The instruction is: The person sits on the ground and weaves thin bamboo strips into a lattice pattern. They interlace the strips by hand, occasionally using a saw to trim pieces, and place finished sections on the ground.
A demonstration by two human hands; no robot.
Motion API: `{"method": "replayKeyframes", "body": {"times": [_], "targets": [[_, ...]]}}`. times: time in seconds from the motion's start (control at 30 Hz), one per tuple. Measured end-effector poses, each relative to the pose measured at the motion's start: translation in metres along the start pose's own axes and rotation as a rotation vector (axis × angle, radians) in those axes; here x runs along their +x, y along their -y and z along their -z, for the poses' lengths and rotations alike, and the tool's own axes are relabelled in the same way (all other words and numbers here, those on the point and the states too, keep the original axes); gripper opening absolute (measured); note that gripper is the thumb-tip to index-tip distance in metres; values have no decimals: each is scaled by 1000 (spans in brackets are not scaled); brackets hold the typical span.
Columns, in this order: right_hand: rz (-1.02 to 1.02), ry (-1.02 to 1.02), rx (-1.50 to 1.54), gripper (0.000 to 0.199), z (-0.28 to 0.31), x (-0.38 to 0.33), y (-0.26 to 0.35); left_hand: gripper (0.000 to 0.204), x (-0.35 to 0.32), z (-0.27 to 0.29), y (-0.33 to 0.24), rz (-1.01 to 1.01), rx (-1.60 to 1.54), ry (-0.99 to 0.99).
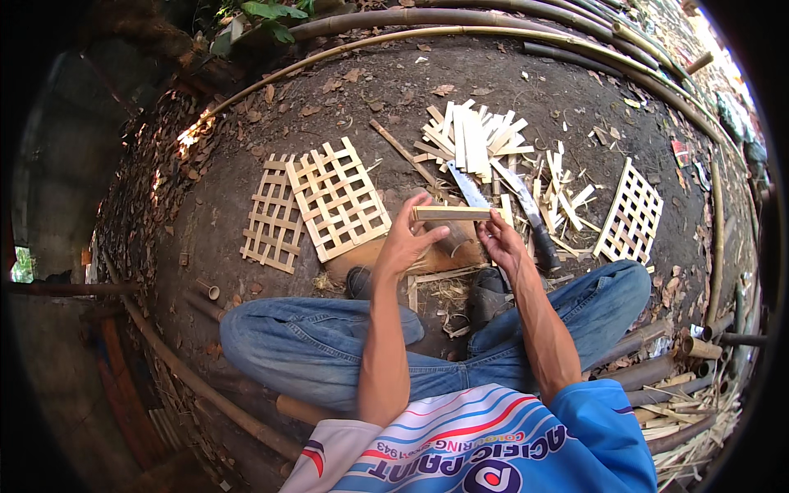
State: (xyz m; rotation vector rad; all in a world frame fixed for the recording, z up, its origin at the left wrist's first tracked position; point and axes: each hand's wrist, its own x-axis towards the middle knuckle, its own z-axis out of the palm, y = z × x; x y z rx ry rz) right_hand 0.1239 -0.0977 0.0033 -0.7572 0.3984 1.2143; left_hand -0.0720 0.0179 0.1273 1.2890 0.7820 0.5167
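Just above my lap, a short flat bamboo piece [452, 214] lies level between my hands. It looks like a thick strip or a few strips stacked; I cannot tell which. My left hand [403, 241] supports its left end with the fingers, the thumb standing apart below. At the other end, my right hand [504, 246] pinches it between thumb and fingers. Beyond the hands lie a saw [467, 185] with a pale blade and a large knife [538, 230] with a black handle. A wooden block [362, 263] sits on the ground below, partly hidden by my hands.
Two woven bamboo lattices [341, 200] overlap at the left, and another lattice [630, 209] lies at the right. A pile of cut bamboo strips [472, 140] is ahead, with a stick [403, 152] beside it. Long bamboo poles [493, 31] border the far ground.
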Motion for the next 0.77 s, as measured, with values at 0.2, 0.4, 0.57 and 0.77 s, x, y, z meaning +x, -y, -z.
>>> {"method": "replayKeyframes", "body": {"times": [0.2,0.4,0.57,0.77], "targets": [[-27,53,76,25,-7,-5,6,34,10,-21,-4,-140,-321,54],[-29,54,52,27,-6,-5,3,24,13,-28,0,-189,-296,5],[-42,72,40,30,-11,-5,1,21,12,-31,-6,-200,-219,-73],[-45,75,28,30,-10,-3,0,21,14,-32,-5,-241,-183,-103]]}}
